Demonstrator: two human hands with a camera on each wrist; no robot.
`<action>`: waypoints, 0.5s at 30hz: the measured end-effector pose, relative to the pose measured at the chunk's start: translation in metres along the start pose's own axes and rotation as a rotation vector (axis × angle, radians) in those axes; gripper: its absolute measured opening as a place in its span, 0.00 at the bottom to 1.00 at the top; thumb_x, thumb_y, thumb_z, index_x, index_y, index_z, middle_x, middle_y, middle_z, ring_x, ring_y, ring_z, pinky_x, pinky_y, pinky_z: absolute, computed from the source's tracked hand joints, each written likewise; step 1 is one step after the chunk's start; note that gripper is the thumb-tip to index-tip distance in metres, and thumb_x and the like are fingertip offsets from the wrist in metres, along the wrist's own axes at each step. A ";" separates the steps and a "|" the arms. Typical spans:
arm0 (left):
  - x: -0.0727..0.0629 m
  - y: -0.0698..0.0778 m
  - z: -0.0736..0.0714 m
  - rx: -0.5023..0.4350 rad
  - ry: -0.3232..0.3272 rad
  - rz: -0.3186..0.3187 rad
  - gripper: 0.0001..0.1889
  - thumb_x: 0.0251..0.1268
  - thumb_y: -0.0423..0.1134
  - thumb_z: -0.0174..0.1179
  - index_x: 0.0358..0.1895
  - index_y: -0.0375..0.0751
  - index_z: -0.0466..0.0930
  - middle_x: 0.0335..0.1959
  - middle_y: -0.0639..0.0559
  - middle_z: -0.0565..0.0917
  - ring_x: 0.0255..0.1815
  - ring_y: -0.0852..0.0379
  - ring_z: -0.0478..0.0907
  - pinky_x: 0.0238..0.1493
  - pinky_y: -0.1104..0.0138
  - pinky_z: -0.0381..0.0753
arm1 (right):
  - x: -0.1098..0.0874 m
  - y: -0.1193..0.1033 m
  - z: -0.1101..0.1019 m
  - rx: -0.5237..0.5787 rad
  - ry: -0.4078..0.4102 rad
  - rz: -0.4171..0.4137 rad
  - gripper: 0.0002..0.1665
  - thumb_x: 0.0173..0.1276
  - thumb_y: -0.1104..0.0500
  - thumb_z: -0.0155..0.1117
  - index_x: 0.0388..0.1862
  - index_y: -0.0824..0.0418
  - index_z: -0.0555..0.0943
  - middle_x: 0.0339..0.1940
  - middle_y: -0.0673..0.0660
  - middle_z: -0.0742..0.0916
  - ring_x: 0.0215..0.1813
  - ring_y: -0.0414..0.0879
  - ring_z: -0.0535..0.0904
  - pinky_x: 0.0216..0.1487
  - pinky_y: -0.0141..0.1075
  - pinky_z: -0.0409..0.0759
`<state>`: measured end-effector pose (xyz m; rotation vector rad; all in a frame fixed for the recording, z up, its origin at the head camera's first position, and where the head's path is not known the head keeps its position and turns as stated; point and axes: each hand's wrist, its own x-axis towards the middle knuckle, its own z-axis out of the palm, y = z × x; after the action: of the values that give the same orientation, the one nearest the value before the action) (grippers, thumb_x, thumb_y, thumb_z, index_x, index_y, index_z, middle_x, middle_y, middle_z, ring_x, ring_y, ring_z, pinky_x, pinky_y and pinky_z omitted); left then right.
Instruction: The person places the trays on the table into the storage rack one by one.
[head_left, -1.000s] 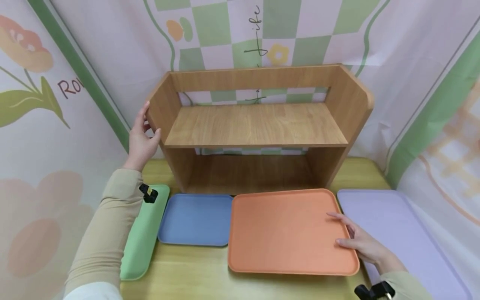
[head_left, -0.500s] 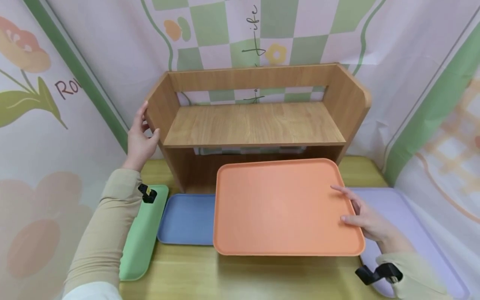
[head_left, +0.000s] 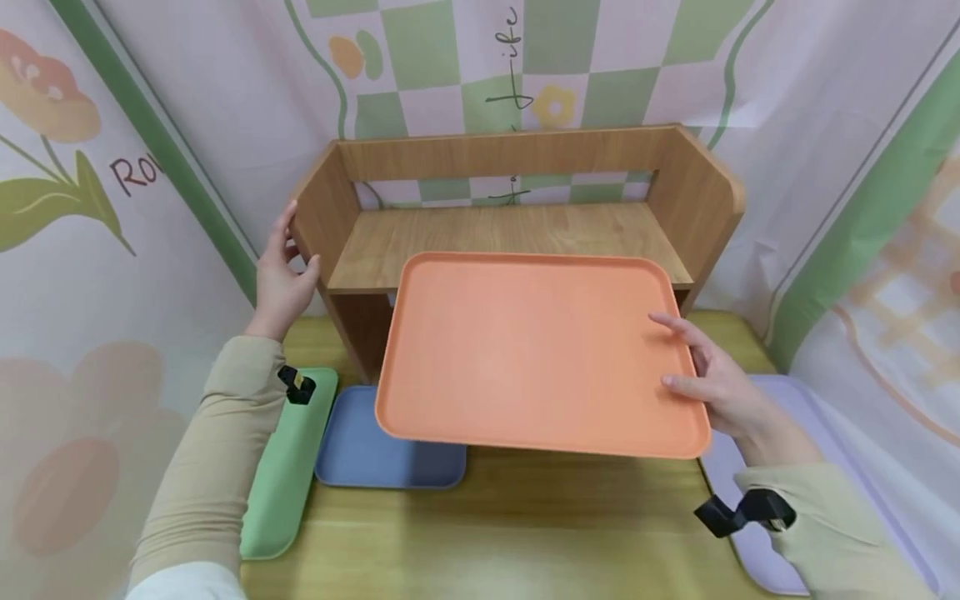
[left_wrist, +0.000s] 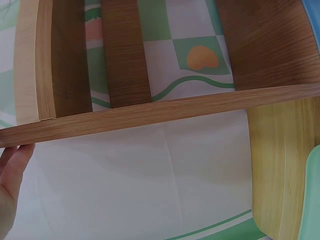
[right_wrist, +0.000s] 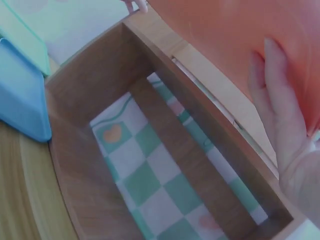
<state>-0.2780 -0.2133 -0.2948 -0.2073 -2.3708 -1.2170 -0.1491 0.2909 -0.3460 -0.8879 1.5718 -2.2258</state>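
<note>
My right hand [head_left: 723, 387] grips the orange tray [head_left: 536, 354] by its right edge, thumb and a finger on the upper face. Other fingers [right_wrist: 276, 82] press the underside in the right wrist view. The tray is raised off the table, in front of the two-level wooden shelf [head_left: 510, 154], and hides much of its lower level. My left hand [head_left: 281, 279] rests against the outside of the shelf's left side panel [head_left: 326, 212]. In the left wrist view its fingertips [left_wrist: 25, 152] touch the panel's edge.
A blue tray [head_left: 356, 442] lies on the wooden table [head_left: 525, 533], partly below the orange one. Beside it on the left is a long green tray [head_left: 281, 483]. A lilac tray [head_left: 765, 533] lies at the right under my forearm. Printed cloth [head_left: 780, 167] hangs behind and at the sides.
The orange tray has risen from the table and shifted leftward and toward the shelf in my right hand. The blue tray was partly covered midway. My left hand stays in place.
</note>
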 end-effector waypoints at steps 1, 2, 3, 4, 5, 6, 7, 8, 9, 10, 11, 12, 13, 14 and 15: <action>0.000 0.000 0.000 -0.002 0.000 0.001 0.41 0.65 0.29 0.52 0.74 0.69 0.47 0.65 0.39 0.66 0.59 0.39 0.71 0.46 0.45 0.80 | 0.003 -0.001 0.001 0.005 0.018 -0.002 0.39 0.65 0.79 0.48 0.71 0.51 0.61 0.61 0.52 0.73 0.56 0.45 0.78 0.46 0.41 0.83; 0.001 0.000 0.000 -0.002 0.001 0.002 0.41 0.65 0.29 0.52 0.74 0.69 0.47 0.65 0.39 0.66 0.59 0.39 0.71 0.46 0.45 0.80 | 0.006 -0.001 0.003 0.005 0.037 -0.004 0.39 0.65 0.79 0.47 0.71 0.51 0.62 0.60 0.52 0.73 0.55 0.44 0.78 0.46 0.40 0.83; 0.001 0.001 0.000 0.000 0.002 0.002 0.40 0.65 0.29 0.52 0.74 0.69 0.47 0.65 0.39 0.66 0.59 0.39 0.72 0.46 0.45 0.80 | 0.009 -0.001 0.004 0.008 0.058 -0.005 0.38 0.65 0.79 0.47 0.70 0.51 0.62 0.60 0.52 0.73 0.55 0.44 0.78 0.45 0.40 0.84; 0.001 0.001 0.000 -0.001 0.004 0.002 0.40 0.65 0.29 0.52 0.74 0.69 0.47 0.65 0.39 0.66 0.59 0.38 0.72 0.46 0.45 0.80 | 0.012 -0.001 0.006 0.022 0.077 -0.005 0.38 0.66 0.78 0.47 0.70 0.51 0.63 0.59 0.52 0.73 0.54 0.44 0.79 0.45 0.40 0.84; 0.001 0.001 0.000 0.000 0.006 0.003 0.40 0.65 0.29 0.52 0.74 0.68 0.47 0.65 0.39 0.66 0.59 0.39 0.72 0.45 0.46 0.81 | 0.014 0.000 0.007 0.033 0.097 -0.008 0.37 0.66 0.78 0.47 0.70 0.51 0.64 0.59 0.52 0.73 0.53 0.44 0.79 0.44 0.39 0.84; 0.001 0.001 0.000 0.005 0.009 0.008 0.40 0.65 0.29 0.52 0.74 0.67 0.48 0.65 0.39 0.67 0.58 0.39 0.72 0.44 0.49 0.82 | 0.017 0.001 0.008 0.047 0.118 -0.011 0.37 0.66 0.78 0.47 0.69 0.51 0.64 0.58 0.52 0.73 0.53 0.45 0.80 0.44 0.39 0.84; 0.001 0.001 -0.001 0.008 0.012 0.012 0.40 0.65 0.28 0.52 0.74 0.66 0.48 0.64 0.39 0.67 0.58 0.38 0.72 0.42 0.54 0.84 | 0.020 0.001 0.009 0.060 0.137 -0.016 0.36 0.66 0.78 0.47 0.68 0.51 0.65 0.58 0.52 0.74 0.52 0.44 0.80 0.43 0.39 0.84; 0.001 0.001 -0.001 0.012 0.015 0.018 0.40 0.64 0.28 0.52 0.74 0.65 0.48 0.64 0.39 0.67 0.57 0.38 0.73 0.39 0.59 0.84 | 0.022 0.002 0.010 0.073 0.157 -0.020 0.35 0.66 0.78 0.48 0.68 0.51 0.66 0.57 0.52 0.74 0.52 0.44 0.80 0.43 0.38 0.84; 0.001 0.001 -0.001 0.011 0.016 0.024 0.40 0.64 0.27 0.52 0.74 0.64 0.48 0.64 0.38 0.67 0.57 0.38 0.73 0.36 0.65 0.84 | 0.024 0.003 0.011 0.090 0.177 -0.024 0.35 0.66 0.78 0.48 0.67 0.51 0.67 0.56 0.52 0.75 0.51 0.44 0.80 0.42 0.38 0.84; 0.001 0.000 -0.001 0.013 0.017 0.028 0.40 0.64 0.27 0.52 0.74 0.64 0.49 0.64 0.38 0.67 0.57 0.38 0.73 0.33 0.70 0.82 | 0.025 0.004 0.012 0.101 0.196 -0.028 0.34 0.66 0.78 0.48 0.66 0.51 0.67 0.56 0.52 0.75 0.51 0.44 0.81 0.42 0.38 0.84; 0.000 0.000 -0.001 0.017 0.017 0.031 0.40 0.64 0.27 0.52 0.74 0.63 0.49 0.64 0.38 0.67 0.57 0.38 0.73 0.32 0.71 0.81 | 0.027 0.005 0.013 0.104 0.216 -0.031 0.34 0.66 0.78 0.48 0.66 0.51 0.67 0.56 0.52 0.76 0.51 0.44 0.81 0.41 0.38 0.84; 0.000 0.000 -0.001 0.019 0.016 0.032 0.40 0.64 0.27 0.52 0.74 0.63 0.49 0.64 0.38 0.67 0.57 0.38 0.73 0.30 0.73 0.80 | 0.028 0.006 0.014 0.102 0.240 -0.032 0.33 0.66 0.78 0.49 0.65 0.51 0.68 0.55 0.52 0.76 0.50 0.44 0.81 0.40 0.38 0.84; 0.000 0.001 -0.001 0.017 0.014 0.029 0.40 0.64 0.27 0.52 0.74 0.63 0.48 0.64 0.39 0.67 0.57 0.38 0.73 0.30 0.74 0.79 | 0.030 0.006 0.016 0.098 0.262 -0.033 0.33 0.66 0.77 0.49 0.65 0.51 0.68 0.55 0.51 0.76 0.50 0.43 0.81 0.40 0.38 0.84; 0.000 0.001 -0.001 0.016 0.013 0.026 0.40 0.64 0.27 0.52 0.74 0.64 0.48 0.65 0.39 0.67 0.57 0.38 0.73 0.30 0.74 0.79 | 0.031 0.007 0.017 0.095 0.287 -0.030 0.32 0.66 0.77 0.50 0.64 0.51 0.68 0.55 0.51 0.76 0.49 0.43 0.81 0.39 0.37 0.85; 0.001 0.001 -0.001 0.015 0.012 0.023 0.40 0.64 0.27 0.52 0.74 0.64 0.48 0.65 0.39 0.67 0.57 0.38 0.72 0.30 0.74 0.79 | 0.033 0.007 0.018 0.092 0.310 -0.024 0.32 0.66 0.76 0.51 0.64 0.51 0.68 0.55 0.51 0.76 0.49 0.43 0.81 0.39 0.37 0.85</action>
<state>-0.2779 -0.2131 -0.2934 -0.2216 -2.3600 -1.1866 -0.1642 0.2564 -0.3375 -0.5594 1.5720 -2.5267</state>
